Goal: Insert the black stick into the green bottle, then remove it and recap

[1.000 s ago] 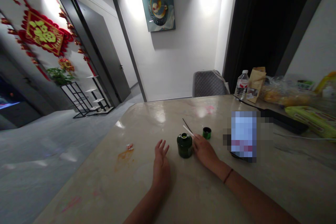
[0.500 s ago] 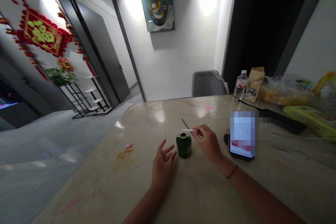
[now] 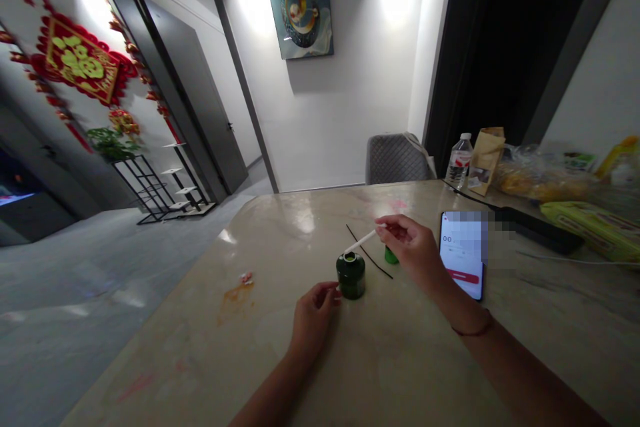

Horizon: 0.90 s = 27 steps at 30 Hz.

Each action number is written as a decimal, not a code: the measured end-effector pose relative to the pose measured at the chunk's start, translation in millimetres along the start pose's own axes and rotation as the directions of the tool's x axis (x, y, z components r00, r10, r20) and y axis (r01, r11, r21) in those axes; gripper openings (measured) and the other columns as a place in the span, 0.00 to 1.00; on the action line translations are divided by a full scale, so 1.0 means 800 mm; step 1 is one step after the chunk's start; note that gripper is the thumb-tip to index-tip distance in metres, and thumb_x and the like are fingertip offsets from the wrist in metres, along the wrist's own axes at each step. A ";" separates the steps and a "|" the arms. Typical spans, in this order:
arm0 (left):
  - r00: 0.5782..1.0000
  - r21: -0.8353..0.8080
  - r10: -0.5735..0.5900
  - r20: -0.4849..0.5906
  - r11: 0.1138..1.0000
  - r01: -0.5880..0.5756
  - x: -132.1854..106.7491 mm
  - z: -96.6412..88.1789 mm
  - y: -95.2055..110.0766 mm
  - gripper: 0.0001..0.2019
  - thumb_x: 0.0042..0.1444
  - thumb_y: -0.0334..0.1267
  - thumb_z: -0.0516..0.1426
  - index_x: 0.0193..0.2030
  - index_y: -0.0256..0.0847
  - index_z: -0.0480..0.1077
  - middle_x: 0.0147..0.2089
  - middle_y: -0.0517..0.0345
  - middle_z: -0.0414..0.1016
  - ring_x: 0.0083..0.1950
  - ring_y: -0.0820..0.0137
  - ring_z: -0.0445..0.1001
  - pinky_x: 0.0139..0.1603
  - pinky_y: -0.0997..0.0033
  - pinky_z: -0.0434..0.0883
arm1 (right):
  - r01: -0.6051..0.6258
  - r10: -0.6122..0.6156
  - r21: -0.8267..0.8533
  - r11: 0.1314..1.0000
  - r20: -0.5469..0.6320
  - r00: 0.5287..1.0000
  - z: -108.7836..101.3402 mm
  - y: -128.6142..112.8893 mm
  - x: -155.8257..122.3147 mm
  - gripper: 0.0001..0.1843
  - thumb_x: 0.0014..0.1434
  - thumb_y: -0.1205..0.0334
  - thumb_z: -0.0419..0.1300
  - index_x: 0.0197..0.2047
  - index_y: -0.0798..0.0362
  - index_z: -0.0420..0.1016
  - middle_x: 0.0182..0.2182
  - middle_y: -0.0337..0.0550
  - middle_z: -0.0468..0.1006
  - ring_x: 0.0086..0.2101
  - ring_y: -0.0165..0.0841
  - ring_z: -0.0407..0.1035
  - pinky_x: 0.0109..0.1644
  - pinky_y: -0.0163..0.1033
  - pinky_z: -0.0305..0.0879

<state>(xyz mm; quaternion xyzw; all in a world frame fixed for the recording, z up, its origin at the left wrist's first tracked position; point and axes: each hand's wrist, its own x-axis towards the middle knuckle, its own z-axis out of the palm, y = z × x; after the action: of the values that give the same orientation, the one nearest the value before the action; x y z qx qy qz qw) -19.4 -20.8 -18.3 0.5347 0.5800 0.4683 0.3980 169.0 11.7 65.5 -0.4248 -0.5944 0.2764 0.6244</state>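
Observation:
A small dark green bottle [image 3: 351,278] with an open neck stands upright on the table. My right hand [image 3: 407,245] is pinched on one end of a thin white stick [image 3: 363,240], which slants down to the left. Its lower tip is at the rim of the bottle's mouth; whether it has entered cannot be told. My left hand [image 3: 314,315] rests low beside the bottle, its curled fingertips against the left side. A thin dark stick [image 3: 373,259] lies behind the bottle. Partly hidden by my right hand is a bright green cap-like piece [image 3: 391,256].
A phone [image 3: 461,270] with a lit screen lies right of my hand. Farther right are a water bottle [image 3: 459,163], a paper bag [image 3: 485,161], a black power strip [image 3: 543,230] and a green packet [image 3: 593,227]. Crumbs [image 3: 246,277] and an orange stain mark the table's left.
My right hand has shifted right and slightly up, tilting the white stick so its tip meets the bottle's mouth. The green piece now shows. My left fingers have curled in against the bottle.

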 end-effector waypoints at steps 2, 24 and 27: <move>1.000 0.026 0.003 0.004 1.000 -0.004 0.000 0.000 0.000 0.12 0.47 0.42 0.53 0.34 0.38 0.71 0.30 0.55 0.77 0.33 0.66 0.76 0.36 0.68 0.71 | 0.048 -0.048 -0.032 0.998 0.013 0.999 0.000 -0.001 -0.001 0.10 0.51 0.58 0.58 0.34 0.56 0.72 0.28 0.42 0.73 0.28 0.29 0.69 0.32 0.34 0.67; 0.999 0.075 0.035 0.028 0.996 -0.037 -0.002 -0.001 -0.006 0.13 0.49 0.45 0.50 0.36 0.40 0.68 0.30 0.56 0.76 0.29 0.69 0.74 0.32 0.70 0.68 | 0.351 -0.272 -0.399 0.847 0.242 0.931 0.043 0.021 -0.018 0.03 0.52 0.69 0.55 0.29 0.53 0.68 0.27 0.41 0.73 0.31 0.32 0.67 0.38 0.36 0.62; 0.998 0.093 0.035 0.043 0.995 -0.039 -0.002 -0.001 -0.005 0.13 0.49 0.45 0.50 0.35 0.40 0.68 0.30 0.56 0.76 0.29 0.69 0.74 0.33 0.70 0.68 | 0.382 -0.266 -0.432 0.817 0.305 0.914 0.045 0.027 -0.019 0.04 0.51 0.71 0.55 0.28 0.53 0.69 0.27 0.42 0.73 0.32 0.33 0.66 0.39 0.37 0.62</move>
<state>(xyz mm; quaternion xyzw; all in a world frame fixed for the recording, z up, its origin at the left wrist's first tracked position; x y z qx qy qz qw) -20.9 -22.6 -21.9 0.5731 0.5831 0.4366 0.3754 135.3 16.3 36.6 -0.4236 -0.7764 0.0556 0.4633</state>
